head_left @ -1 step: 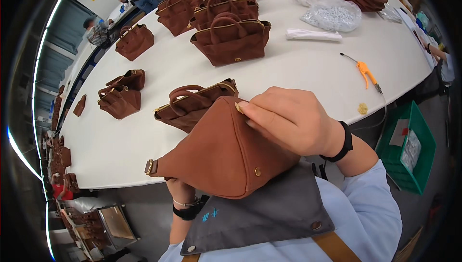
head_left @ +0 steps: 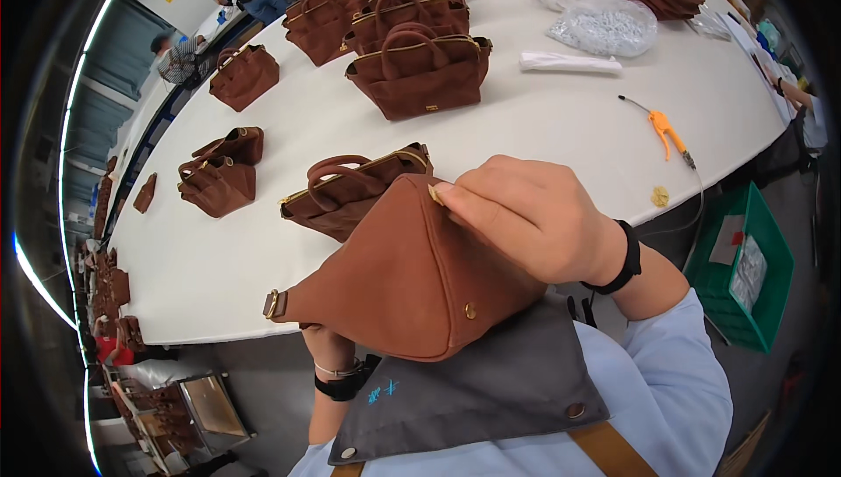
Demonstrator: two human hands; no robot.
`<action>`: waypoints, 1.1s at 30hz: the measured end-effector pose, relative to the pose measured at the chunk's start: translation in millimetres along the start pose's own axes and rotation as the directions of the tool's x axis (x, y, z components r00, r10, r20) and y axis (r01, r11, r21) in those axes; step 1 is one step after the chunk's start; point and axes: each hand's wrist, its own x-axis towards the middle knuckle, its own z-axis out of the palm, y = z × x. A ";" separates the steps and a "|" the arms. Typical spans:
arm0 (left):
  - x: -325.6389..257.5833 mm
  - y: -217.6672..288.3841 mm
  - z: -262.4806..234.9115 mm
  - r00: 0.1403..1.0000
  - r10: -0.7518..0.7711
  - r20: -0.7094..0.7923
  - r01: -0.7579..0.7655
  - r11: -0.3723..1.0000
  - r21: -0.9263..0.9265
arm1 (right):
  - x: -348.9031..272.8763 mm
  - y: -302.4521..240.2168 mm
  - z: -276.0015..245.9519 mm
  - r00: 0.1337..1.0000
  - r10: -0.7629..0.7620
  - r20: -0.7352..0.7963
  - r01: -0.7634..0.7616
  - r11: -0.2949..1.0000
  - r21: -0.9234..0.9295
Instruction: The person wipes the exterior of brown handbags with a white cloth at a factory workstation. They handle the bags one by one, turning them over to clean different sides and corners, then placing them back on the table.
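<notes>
A brown leather handbag [head_left: 377, 275] is tilted before me, its base and a side turned up. A gold stud [head_left: 470, 310] sits on its base near the seam, and a metal ring is on a tab at its left end. My right hand [head_left: 534, 223] is closed in a pinch at the bag's upper corner. Between its thumb and fingers shows a small pale-yellow piece [head_left: 435, 194], pressed against the leather; its kind is unclear. My left hand [head_left: 322, 339] is under the bag's left part, with its fingers hidden behind the leather.
Just beyond stands another brown handbag [head_left: 350, 192] on the white table [head_left: 543, 118]. Several more handbags [head_left: 420, 74] stand farther back. At right lie an orange air gun [head_left: 666, 134] with a hose and a yellowish round piece [head_left: 660, 196]. A green crate [head_left: 745, 275] is beside the table.
</notes>
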 end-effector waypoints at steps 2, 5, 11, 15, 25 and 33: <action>1.1 -7.4 -6.8 1.000 -0.015 0.014 0.015 1.000 -0.003 | -0.4 0.1 -1.2 1.000 -0.020 -0.004 0.019 0.994 -0.110; 2.3 -4.9 -8.1 0.998 -0.020 0.065 0.008 0.983 0.184 | 2.3 1.7 -7.4 0.999 -0.038 -0.006 0.036 0.987 -0.155; 2.1 -39.7 -44.5 0.966 0.092 0.241 -0.199 0.860 0.470 | -6.1 26.8 -31.2 0.905 0.339 -0.255 -0.363 0.930 -0.052; -1.1 -25.6 -28.4 0.994 -0.002 0.108 -0.025 0.968 0.249 | -58.7 22.0 -21.3 0.889 0.455 -0.050 -0.452 0.890 0.058; 4.8 -25.7 -15.6 0.996 -0.076 0.054 0.073 0.996 0.057 | -134.4 -7.8 -28.1 0.836 0.539 0.100 -0.537 0.842 -0.048; 13.4 -31.2 -3.8 0.994 -0.079 0.076 0.076 0.996 0.041 | -142.6 -13.3 -36.8 0.822 0.569 0.027 -0.559 0.814 -0.157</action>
